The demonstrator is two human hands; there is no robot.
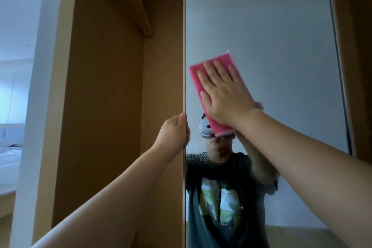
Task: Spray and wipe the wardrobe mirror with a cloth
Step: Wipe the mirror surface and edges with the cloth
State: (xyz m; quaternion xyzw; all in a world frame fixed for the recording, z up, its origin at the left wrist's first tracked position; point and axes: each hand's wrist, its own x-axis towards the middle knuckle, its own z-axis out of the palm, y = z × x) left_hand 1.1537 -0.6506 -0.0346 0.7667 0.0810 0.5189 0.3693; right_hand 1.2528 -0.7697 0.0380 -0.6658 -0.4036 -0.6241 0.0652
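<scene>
Head view: right hand (225,94) flat, fingers straight, pressing pink rectangular cloth (224,57) on mirror (271,56), long axis 11-to-5 o'clock. Left hand (173,129), at cloth's 8 o'clock, curls round door edge (184,56). Fine droplets (198,157) on smooth glass at 6 o'clock. Matte wood wardrobe (104,86) at 9.

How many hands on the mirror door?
2. The left hand grips the left edge of the mirror; the right hand presses the pink cloth flat on its glass.
</scene>
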